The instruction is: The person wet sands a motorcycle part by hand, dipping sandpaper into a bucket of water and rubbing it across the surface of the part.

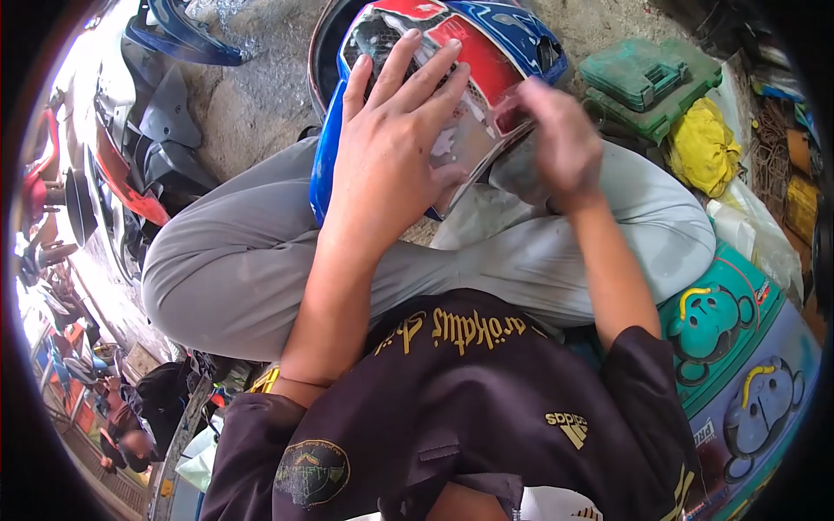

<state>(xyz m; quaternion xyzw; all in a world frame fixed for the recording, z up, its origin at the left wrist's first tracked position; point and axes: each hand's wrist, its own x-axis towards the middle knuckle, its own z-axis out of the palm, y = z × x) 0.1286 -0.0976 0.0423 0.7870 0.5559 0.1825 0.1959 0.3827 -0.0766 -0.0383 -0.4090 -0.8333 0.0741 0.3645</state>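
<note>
A glossy motorcycle fairing panel [486, 65] in blue, red and white, with a dark mesh pattern and dull, scuffed pale patches, stands tilted in front of my crossed legs. My left hand [395, 130] lies on its face, fingers spread and thumb near the lower edge. Along the panel's right edge is my right hand [563, 143], smeared by motion. Its fingers reach the red part there, and whether they hold anything is hidden by the blur. Behind the panel shows the rim of a round dark basin [320, 65].
Green plastic cases [638, 78] and a crumpled yellow cloth [705, 148] lie to the right. A teal box with monkey pictures [708, 326] sits by my right knee. More painted panels [165, 108] are at left on the concrete floor [252, 100]. A blurred person [130, 434] is far left.
</note>
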